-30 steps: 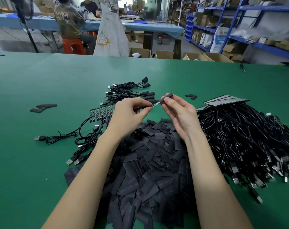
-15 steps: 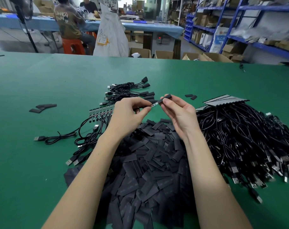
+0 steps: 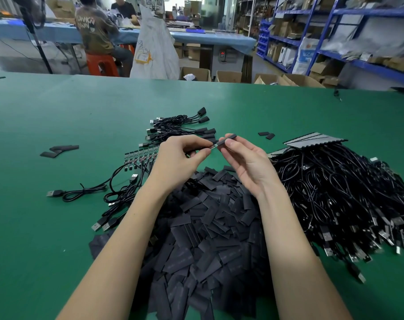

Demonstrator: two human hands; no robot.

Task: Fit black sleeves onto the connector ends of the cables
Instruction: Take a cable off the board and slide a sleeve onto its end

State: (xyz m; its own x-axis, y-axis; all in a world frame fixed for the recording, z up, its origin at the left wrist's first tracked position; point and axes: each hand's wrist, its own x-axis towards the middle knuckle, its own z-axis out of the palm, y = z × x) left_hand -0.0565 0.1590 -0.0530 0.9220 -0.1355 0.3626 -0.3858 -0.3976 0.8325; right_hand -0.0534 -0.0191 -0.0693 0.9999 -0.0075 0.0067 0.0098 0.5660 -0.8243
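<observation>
On the table point(image 3: 57, 227), the pile of sleeves point(image 3: 208, 227) lies at 6 o'clock, the heap of cables point(image 3: 335, 192) at 3 o'clock touching it. Sleeved cables point(image 3: 185, 128) lie at 12 o'clock, a row of circuit boards point(image 3: 138, 155) at 10 o'clock, loose sleeves point(image 3: 57, 150) farther left.

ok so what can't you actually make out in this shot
All in the head view:
- How far the connector end sits inside the black sleeve: too small, and covered by the right hand fingers.
- The cable behind it: hidden by the left hand.
- Print on the sleeve pile: too faint.
- Cable heap: cut off at the right edge.
</observation>
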